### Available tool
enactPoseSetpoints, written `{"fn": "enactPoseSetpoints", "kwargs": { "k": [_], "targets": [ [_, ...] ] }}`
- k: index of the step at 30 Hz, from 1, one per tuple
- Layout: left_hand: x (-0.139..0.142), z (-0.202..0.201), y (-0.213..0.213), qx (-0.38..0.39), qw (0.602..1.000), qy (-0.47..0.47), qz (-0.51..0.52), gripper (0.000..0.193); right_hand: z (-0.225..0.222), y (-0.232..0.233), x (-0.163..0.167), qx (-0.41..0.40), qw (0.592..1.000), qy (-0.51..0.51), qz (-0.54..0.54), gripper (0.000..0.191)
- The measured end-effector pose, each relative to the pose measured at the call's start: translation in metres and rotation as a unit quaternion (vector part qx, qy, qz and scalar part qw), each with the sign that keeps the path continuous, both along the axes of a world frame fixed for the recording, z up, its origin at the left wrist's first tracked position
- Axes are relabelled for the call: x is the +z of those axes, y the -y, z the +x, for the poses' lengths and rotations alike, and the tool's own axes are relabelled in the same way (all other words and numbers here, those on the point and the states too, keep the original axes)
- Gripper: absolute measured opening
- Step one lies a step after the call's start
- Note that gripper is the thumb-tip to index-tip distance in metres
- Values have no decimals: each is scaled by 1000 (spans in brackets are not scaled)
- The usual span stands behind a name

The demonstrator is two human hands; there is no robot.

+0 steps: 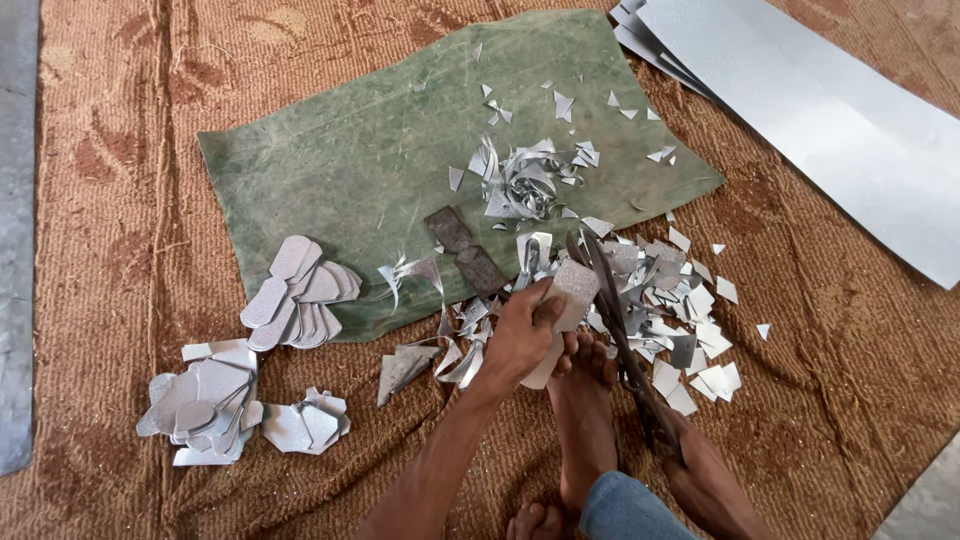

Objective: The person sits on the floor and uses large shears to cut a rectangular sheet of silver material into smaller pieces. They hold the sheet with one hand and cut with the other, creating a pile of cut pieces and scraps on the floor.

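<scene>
My left hand (pixel 520 335) grips a small silvery sheet piece (pixel 575 290) over my bare foot (pixel 585 400). My right hand (pixel 705 480) is closed on the handles of long metal shears (pixel 615 320), at the lower right. The shear blades reach up to the sheet piece, at its right edge. Silvery offcuts (pixel 690 310) lie scattered around the blades. A tangle of curled metal strips (pixel 525 185) rests on the green mat (pixel 340 150) beyond my hands.
Cut rounded silvery shapes are piled at left (pixel 300 290) and lower left (pixel 205 400) on the brown woven rug (pixel 120 150). Large metal sheets (pixel 830 110) lie at the upper right. Two dark flat pieces (pixel 468 252) rest on the mat.
</scene>
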State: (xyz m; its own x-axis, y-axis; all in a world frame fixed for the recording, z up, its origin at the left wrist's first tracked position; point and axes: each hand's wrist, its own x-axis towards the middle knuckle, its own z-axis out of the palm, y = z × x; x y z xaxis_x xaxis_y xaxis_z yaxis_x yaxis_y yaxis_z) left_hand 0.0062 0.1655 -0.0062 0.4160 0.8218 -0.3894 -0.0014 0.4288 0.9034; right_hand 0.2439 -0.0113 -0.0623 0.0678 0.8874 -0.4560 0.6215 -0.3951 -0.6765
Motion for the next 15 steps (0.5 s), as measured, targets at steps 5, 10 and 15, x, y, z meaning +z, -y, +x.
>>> {"fn": "enactPoseSetpoints", "kwargs": {
  "k": [5,10,15],
  "targets": [
    [-1,-1,-2,-32,999,-31,11,19,-3,-16,6,-77,984,-61,-146,58],
    [-4,0,-8,-81,996,-41,17,30,-2,-27,-6,-93,980,-56,-170,57],
    [3,-8,-31,-96,993,-74,-1,40,2,-25,-31,-27,998,4,-56,25]
  ]
}}
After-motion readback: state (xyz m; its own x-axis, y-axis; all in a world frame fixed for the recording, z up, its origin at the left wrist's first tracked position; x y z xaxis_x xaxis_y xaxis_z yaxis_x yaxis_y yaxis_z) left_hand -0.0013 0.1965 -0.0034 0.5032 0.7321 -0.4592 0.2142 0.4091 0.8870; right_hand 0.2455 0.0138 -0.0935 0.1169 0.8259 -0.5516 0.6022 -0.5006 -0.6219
